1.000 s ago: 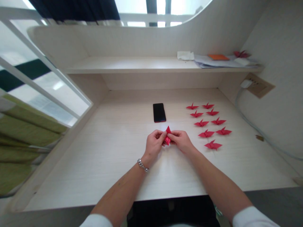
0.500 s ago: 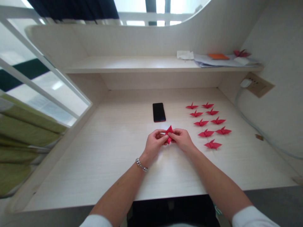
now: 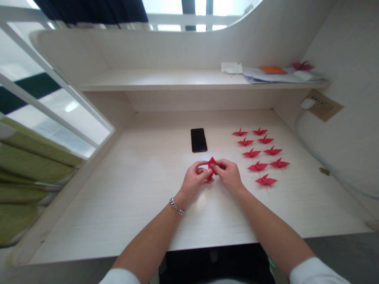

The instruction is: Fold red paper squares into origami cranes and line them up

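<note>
A small piece of folded red paper [image 3: 211, 161] is held between my two hands, just above the desk. My left hand [image 3: 194, 178] pinches its left side with thumb and fingers, a chain bracelet round the wrist. On the right side my right hand [image 3: 227, 172] grips it, the thumb pressed on its front. Fingers cover much of the paper's lower part. To the right, several red origami cranes [image 3: 257, 167] stand in two rough columns on the desk. Behind my hands lies a black phone [image 3: 198, 140].
The pale desk [image 3: 133, 189] has a raised edge at left. Above its back runs a shelf [image 3: 154, 79] with papers [image 3: 254, 75], an orange paper square [image 3: 273, 70] and a darker red folded paper [image 3: 302, 66]. A cable [image 3: 316, 157] hangs from the wall socket [image 3: 325, 105].
The red paper has turned slightly between my fingers. My right thumb and fingers have shifted a little on it. The cranes and phone lie as before.
</note>
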### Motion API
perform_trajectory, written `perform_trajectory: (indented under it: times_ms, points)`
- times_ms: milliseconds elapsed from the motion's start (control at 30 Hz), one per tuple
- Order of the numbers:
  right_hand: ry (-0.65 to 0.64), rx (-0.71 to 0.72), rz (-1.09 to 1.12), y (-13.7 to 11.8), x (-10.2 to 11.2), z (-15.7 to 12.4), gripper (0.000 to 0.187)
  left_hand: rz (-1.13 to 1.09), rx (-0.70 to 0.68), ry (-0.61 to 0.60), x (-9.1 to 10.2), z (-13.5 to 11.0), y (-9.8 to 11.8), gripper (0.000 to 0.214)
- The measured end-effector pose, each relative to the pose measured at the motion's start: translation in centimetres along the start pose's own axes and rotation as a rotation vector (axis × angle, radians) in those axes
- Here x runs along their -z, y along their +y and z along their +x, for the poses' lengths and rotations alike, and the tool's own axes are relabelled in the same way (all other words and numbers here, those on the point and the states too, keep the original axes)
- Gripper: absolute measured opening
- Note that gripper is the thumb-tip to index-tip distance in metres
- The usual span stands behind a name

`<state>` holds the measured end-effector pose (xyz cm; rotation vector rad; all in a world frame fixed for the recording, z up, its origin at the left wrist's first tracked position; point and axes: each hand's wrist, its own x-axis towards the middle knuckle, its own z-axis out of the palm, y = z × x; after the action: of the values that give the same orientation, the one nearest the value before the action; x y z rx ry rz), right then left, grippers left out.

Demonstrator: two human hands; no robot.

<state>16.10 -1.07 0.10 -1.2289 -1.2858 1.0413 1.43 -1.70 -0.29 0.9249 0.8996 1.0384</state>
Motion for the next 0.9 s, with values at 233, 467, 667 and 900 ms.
perform_trajectory:
  times_ms: [233,467,667,900]
  points:
    - [0.025,0.03,-0.043,-0.02,-0.03,-0.16,0.024,0.04,-0.009,-0.018,0.03,0.21,-0.27,0.055]
    - [0.057,0.035,-0.015,-0.13,0.07,0.05,0.027,-0.021,0.015,-0.057,0.2,0.04,0.06,0.061]
    - [0.091,0.036,0.034,0.3,0.09,0.28,0.028,-0.007,0.004,-0.001,0.15,-0.01,0.25,0.054]
    - [0.079,0.04,0.021,0.26,0.07,0.2,0.025,0.067,-0.039,0.026,0.22,0.23,0.0,0.05]
